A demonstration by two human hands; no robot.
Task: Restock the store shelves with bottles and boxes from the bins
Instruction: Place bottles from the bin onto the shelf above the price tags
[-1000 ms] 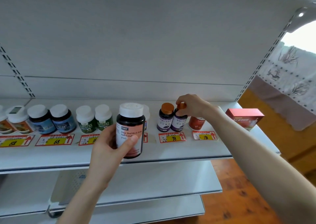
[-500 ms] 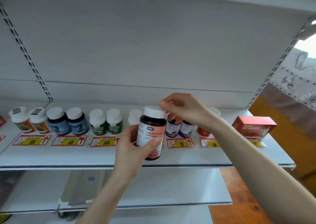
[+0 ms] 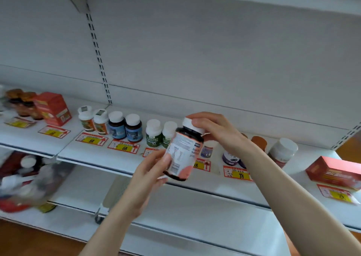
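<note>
A dark bottle [image 3: 184,154] with a white cap and a pink-and-white label is held tilted in front of the white shelf [image 3: 101,158]. My left hand [image 3: 150,174] holds its lower body from the left, thumb on the label. My right hand [image 3: 213,130] grips the white cap from above. Behind them on the shelf stand white-capped bottles: two blue-labelled ones [image 3: 125,127], two green-labelled ones [image 3: 159,133], two orange-labelled ones [image 3: 93,120], and purple-labelled ones [image 3: 231,158] partly hidden by my right arm.
A red box [image 3: 336,171] lies at the shelf's right end, another red box [image 3: 52,109] stands at the left beside brown-capped jars [image 3: 19,103]. Price tags [image 3: 124,147] line the shelf front. Blurred goods [image 3: 25,179] fill the lower left shelf. A lower shelf [image 3: 195,216] runs beneath.
My right hand has left the orange-capped bottle on the shelf and come onto the cap of the dark bottle. The bottle has tilted and turned. The view has swung left.
</note>
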